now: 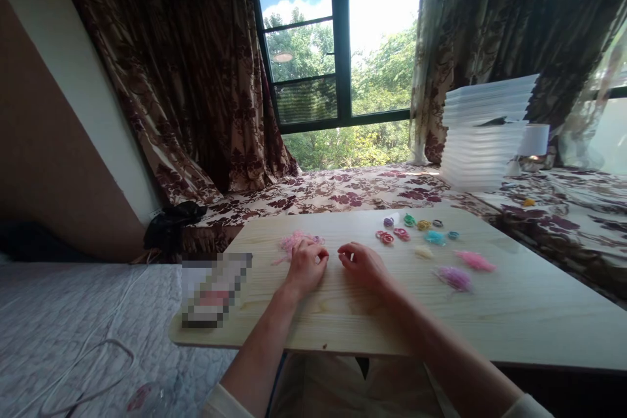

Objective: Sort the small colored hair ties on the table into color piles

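Note:
My left hand (307,266) rests on the pale wooden table (353,320), its fingers curled with the fingertips brought together. Just behind it lies a loose heap of small pink bands (296,240), partly covered by the hand. Facing it across a small gap is my right hand (363,264), thumb and fingers also bent into a pinch. Whatever either hand pinches is too small to make out. To the right lie red rings (386,237), a pink ring bundle (401,234), a purple heap (454,278) and a pink heap (475,260) of thin bands.
Further back are purple (388,222), green (409,219), yellow (424,225) and turquoise (435,238) bundles. A blurred-out flat object (215,294) lies at the left table edge. White stacked sheets (484,137) stand behind, near a lamp (535,140). A white cable (115,343) crosses the bed.

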`<state>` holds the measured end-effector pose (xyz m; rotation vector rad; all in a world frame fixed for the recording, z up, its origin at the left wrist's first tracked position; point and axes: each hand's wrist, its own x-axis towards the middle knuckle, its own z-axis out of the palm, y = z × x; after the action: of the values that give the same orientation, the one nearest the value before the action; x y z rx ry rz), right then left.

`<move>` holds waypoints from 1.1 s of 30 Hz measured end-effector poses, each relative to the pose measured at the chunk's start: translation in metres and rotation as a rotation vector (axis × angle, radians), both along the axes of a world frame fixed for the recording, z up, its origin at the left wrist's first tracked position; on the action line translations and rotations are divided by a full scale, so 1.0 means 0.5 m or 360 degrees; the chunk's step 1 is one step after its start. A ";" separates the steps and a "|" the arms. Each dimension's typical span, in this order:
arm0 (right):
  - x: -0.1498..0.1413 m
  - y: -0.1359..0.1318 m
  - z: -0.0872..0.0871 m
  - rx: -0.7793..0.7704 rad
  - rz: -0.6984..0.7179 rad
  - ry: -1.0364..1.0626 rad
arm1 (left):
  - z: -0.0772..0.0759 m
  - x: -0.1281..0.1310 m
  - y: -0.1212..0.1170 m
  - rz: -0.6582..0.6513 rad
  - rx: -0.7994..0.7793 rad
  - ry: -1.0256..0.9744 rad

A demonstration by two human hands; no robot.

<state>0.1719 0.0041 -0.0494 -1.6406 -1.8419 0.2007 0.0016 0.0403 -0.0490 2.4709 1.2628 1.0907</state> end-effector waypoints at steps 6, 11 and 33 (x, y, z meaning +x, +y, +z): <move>-0.003 0.000 -0.003 0.0009 0.0025 0.0024 | 0.001 0.000 -0.003 -0.0034 0.0001 0.0029; -0.003 -0.001 -0.001 0.0028 0.0076 0.0028 | 0.000 0.004 -0.005 -0.0066 0.0055 0.0038; -0.007 -0.008 0.019 -0.0040 -0.0013 -0.0162 | 0.000 -0.012 0.005 0.0263 0.0108 0.0168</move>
<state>0.1681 0.0002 -0.0398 -1.7039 -1.9149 0.1396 -0.0042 0.0428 -0.0492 2.5415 1.5086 1.0691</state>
